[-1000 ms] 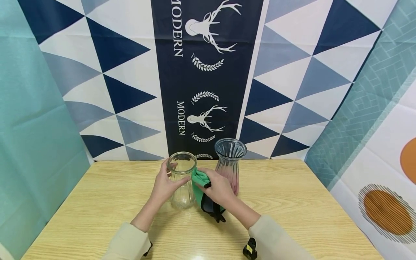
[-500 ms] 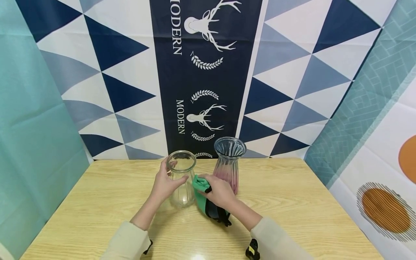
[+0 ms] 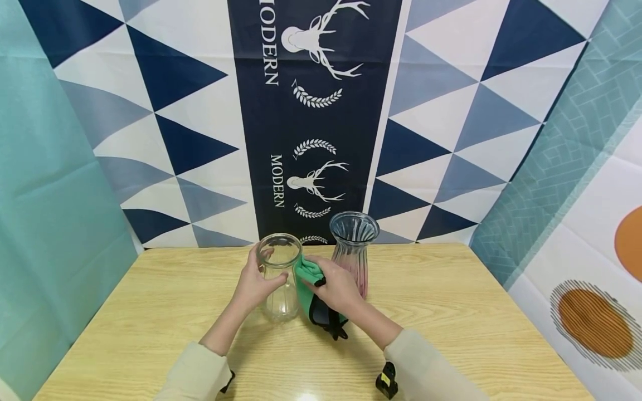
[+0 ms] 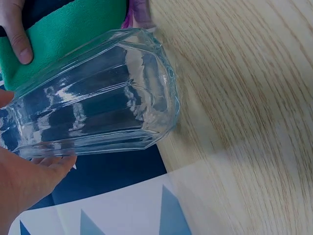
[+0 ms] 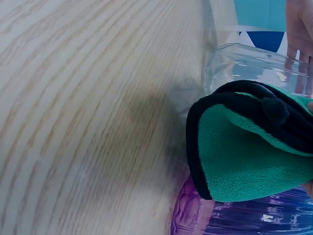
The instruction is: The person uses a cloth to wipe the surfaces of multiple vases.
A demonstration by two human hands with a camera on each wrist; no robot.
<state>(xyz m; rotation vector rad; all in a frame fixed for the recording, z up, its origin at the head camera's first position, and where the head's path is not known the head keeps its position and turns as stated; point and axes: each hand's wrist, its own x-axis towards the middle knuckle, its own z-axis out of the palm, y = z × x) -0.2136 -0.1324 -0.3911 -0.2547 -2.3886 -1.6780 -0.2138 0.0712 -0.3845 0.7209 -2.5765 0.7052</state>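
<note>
A clear glass vase (image 3: 281, 303) with a wide rim stands upright on the table, its flat-sided body seen up close in the left wrist view. My left hand (image 3: 254, 285) grips it near the neck, thumb in front and fingers around the far left side. In my right hand (image 3: 340, 287) is a bunched green cloth (image 5: 239, 156) with black edging, held against the vase's right side just below the rim. Its loose black-trimmed end hangs toward the table. The right fingertips are partly hidden by the cloth.
Just behind the right hand stands a fluted glass vase (image 3: 355, 228), blue at the flared top and pink below. The wooden table (image 3: 150, 323) ends at a patterned fabric backdrop (image 3: 200, 122), with teal fabric (image 3: 65, 184) on the left.
The right hand with the cloth dipped down and right, away from the clear vase, then came back up to its side near the rim. The left hand keeps its hold.
</note>
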